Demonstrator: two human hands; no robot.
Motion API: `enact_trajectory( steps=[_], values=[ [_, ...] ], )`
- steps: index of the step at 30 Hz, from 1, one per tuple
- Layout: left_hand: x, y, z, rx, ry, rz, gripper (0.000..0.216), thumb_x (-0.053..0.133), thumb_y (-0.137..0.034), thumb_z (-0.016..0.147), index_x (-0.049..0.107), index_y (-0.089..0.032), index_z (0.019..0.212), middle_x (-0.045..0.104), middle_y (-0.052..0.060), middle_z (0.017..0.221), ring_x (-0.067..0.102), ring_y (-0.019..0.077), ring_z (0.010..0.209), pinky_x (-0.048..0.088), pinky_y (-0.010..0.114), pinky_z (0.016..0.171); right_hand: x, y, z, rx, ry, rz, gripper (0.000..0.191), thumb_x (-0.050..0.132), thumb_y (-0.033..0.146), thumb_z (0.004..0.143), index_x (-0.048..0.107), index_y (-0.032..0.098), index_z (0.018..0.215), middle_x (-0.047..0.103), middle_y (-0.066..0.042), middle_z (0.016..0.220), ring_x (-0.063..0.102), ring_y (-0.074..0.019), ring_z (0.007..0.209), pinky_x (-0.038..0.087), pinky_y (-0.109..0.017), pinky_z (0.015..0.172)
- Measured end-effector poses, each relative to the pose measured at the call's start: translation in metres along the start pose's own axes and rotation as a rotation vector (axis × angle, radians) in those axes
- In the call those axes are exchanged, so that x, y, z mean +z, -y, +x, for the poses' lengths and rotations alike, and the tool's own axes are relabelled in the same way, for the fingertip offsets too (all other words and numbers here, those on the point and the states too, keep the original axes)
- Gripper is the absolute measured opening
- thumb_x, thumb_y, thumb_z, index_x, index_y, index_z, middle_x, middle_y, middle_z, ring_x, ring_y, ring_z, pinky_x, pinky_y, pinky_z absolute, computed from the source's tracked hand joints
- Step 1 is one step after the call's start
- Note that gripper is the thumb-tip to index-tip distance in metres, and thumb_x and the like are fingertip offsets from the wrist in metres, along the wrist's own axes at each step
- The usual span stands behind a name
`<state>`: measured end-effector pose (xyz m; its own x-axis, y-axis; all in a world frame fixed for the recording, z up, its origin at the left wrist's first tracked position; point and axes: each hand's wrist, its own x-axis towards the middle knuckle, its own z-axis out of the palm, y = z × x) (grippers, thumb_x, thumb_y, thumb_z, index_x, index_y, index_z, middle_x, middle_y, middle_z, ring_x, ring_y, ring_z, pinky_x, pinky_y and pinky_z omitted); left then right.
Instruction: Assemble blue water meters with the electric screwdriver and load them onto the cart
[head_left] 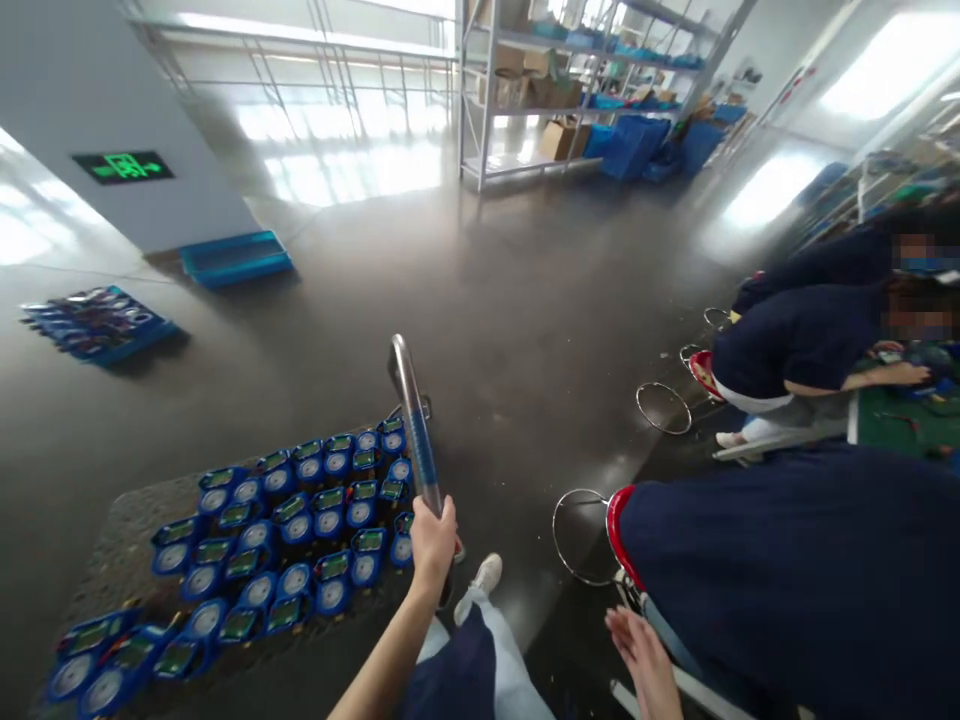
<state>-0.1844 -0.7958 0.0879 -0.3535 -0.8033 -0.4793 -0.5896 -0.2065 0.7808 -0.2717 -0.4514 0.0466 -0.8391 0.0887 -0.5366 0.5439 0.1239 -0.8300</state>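
My left hand (433, 540) is wrapped round the metal handle (421, 450) of a flat cart. On the cart's deck (135, 510), to the left of the handle, stand several rows of blue devices (296, 525), each with a round pale dial and a small green panel. At the lower right, my right hand (643, 650) is open, its fingers stretched out and nothing in it. It is close to a seated co-worker's stool.
Co-workers in dark shirts (787, 560) sit along the right on stools with ring footrests (581, 537). A loaded blue tray (135, 340) and another blue tray (236, 260) lie on the floor at left, near a pillar (172, 80). Metal shelving (480, 110) stands behind.
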Motion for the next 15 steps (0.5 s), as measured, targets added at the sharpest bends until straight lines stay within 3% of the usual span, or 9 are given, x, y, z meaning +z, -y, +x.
enact_trajectory(
  steps=[3,5,10,13,15],
  values=[
    [0.003,-0.014,0.006,-0.014,-0.049,-0.041,0.023,0.048,-0.043,0.09,0.041,-0.022,0.094,0.053,-0.002,0.052,0.054,0.0171,0.036,0.041,0.027,0.04,0.035,0.057,0.058,0.015,0.292,0.021,0.05,0.069,0.058,0.072,0.062,0.019,0.102,0.071,-0.008,0.104,0.066,-0.0244,0.104,0.052,-0.035,0.092],
    [0.008,-0.025,0.014,-0.024,-0.077,-0.084,0.022,0.051,-0.043,0.088,0.04,-0.023,0.089,0.05,-0.005,0.048,0.052,0.0165,0.035,0.041,0.027,0.042,0.066,0.08,0.085,0.041,0.427,-0.058,0.053,0.07,0.06,0.066,0.063,0.021,0.1,0.072,-0.008,0.104,0.067,-0.0244,0.102,0.052,-0.033,0.089],
    [0.019,-0.059,0.054,-0.071,-0.06,-0.277,0.025,0.061,-0.04,0.081,0.044,-0.022,0.086,0.048,-0.008,0.048,0.046,0.0114,0.034,0.036,0.023,0.039,0.135,0.078,0.122,0.107,0.591,-0.359,0.045,0.074,0.059,0.048,0.068,0.021,0.071,0.072,-0.007,0.072,0.069,-0.0275,0.069,0.054,-0.038,0.067],
    [0.019,-0.085,0.09,-0.124,0.027,-0.41,0.029,0.067,-0.04,0.077,0.051,-0.018,0.087,0.05,-0.007,0.055,0.047,0.0081,0.04,0.04,0.021,0.042,0.16,0.08,0.157,0.108,0.79,-0.482,0.035,0.078,0.054,0.04,0.063,0.025,0.055,0.067,0.0,0.058,0.066,-0.0293,0.064,0.054,-0.045,0.07],
    [0.023,-0.103,0.116,-0.18,0.061,-0.457,0.03,0.067,-0.043,0.079,0.053,-0.016,0.08,0.048,-0.008,0.055,0.043,0.006,0.04,0.04,0.02,0.043,0.174,0.102,0.195,0.093,0.887,-0.551,0.033,0.082,0.049,0.043,0.06,0.025,0.052,0.063,0.003,0.054,0.066,-0.028,0.064,0.055,-0.047,0.074]
  ],
)
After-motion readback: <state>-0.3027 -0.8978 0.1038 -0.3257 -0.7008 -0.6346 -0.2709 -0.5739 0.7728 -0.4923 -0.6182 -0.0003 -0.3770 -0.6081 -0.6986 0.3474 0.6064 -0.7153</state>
